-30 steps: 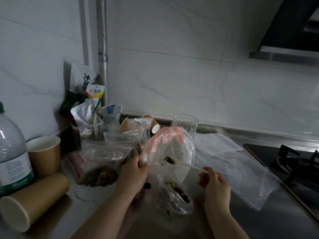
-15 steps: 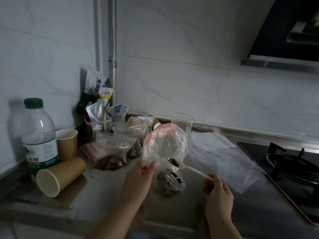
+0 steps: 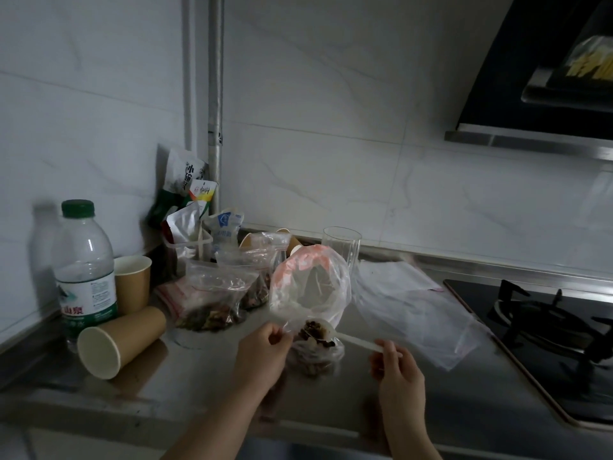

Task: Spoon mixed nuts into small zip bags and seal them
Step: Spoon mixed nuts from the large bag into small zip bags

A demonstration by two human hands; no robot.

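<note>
Clear zip bag [image 3: 310, 293] sitting between the hands — nuts inside.
Left hand [image 3: 263, 353] is pinching its rim; right hand [image 3: 396, 368] is gripping a nut-loaded white plastic spoon [image 3: 335, 336].

A water bottle [image 3: 84, 272] with a green cap stands at nine o'clock, a paper cup [image 3: 132, 283] upright just beside it and another paper cup [image 3: 117, 343] lying on its side in front. Snack packets [image 3: 185, 190] lean in the corner at ten o'clock. A clear drinking glass [image 3: 341, 245] stands near centre. A gas stove [image 3: 544, 330] sits at three o'clock, a range hood [image 3: 544, 78] at one o'clock.
</note>
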